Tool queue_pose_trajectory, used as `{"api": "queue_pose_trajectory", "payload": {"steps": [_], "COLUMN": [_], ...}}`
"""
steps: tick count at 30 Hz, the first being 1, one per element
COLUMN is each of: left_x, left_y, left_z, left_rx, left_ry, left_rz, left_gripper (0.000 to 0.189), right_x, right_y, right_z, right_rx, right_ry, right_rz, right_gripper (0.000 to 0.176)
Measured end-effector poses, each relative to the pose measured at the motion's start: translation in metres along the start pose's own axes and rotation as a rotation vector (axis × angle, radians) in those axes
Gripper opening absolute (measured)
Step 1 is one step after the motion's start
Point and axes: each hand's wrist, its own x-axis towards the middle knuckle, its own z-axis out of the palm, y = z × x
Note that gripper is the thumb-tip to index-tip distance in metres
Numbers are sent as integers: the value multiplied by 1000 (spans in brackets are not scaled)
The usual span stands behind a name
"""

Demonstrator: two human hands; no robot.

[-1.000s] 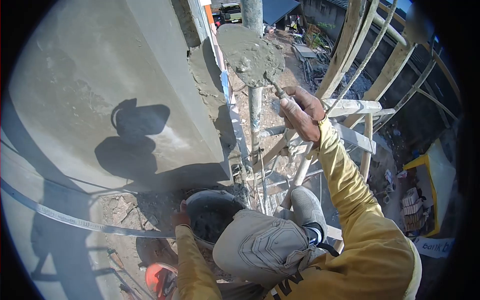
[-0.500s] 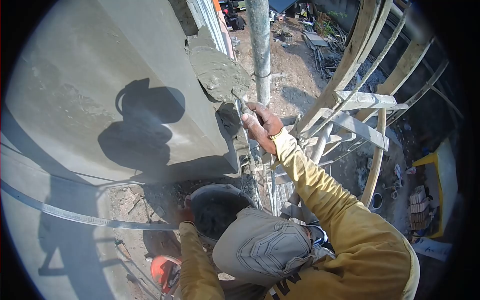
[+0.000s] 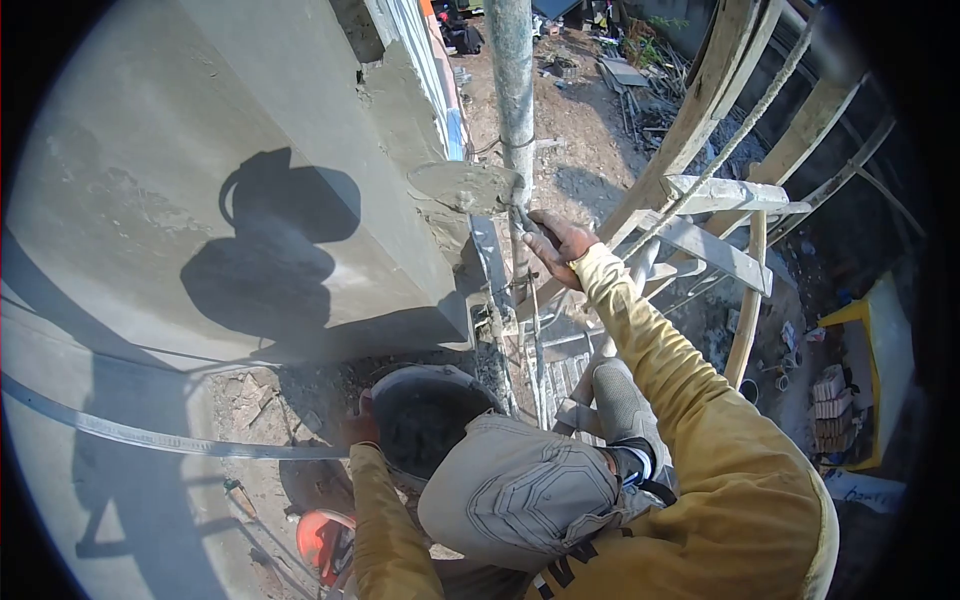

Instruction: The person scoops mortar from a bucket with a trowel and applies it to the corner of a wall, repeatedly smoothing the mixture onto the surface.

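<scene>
My right hand (image 3: 560, 245) is closed round the handle of a trowel (image 3: 468, 187), whose mortar-smeared blade lies at the edge of the plastered wall (image 3: 330, 120). Fresh grey mortar (image 3: 405, 115) covers the wall's narrow edge above the blade. Lower down, my left hand (image 3: 362, 422) grips the rim of a dark bucket (image 3: 425, 415) with grey mix inside. A long metal strip (image 3: 190, 438) runs from the left and ends right by that hand.
A metal scaffold pole (image 3: 512, 90) stands just beyond the trowel. Wooden scaffold pieces (image 3: 720, 195) and a rope (image 3: 745, 130) rise at the right. An orange hard hat-like object (image 3: 318, 540) lies below the bucket. Stacked bricks (image 3: 832, 408) and rubble lie on the ground far below.
My right hand has moved the trowel down and to the right along the wall's edge, baring smoothed mortar above. My left hand stays at the bucket. A shoe has come into fuller view.
</scene>
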Motion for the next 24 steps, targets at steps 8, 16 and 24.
{"api": "queue_pose_trajectory", "payload": {"steps": [8,16,24], "left_x": [-6,1,4], "left_y": [6,3,3], "left_z": [0,6,8], "left_rx": [49,25,150], "left_ry": [135,51,1], "left_rz": [50,15,-33], "left_gripper": [77,90,86], "right_x": [-11,19,59], "right_y": [-5,-77,-142], "right_z": [-97,-130,-168], "right_rx": [-74,-691,-816], "right_ry": [178,-293,-237], "right_rz": [-59,-203,-221], "right_gripper": [41,39,35]}}
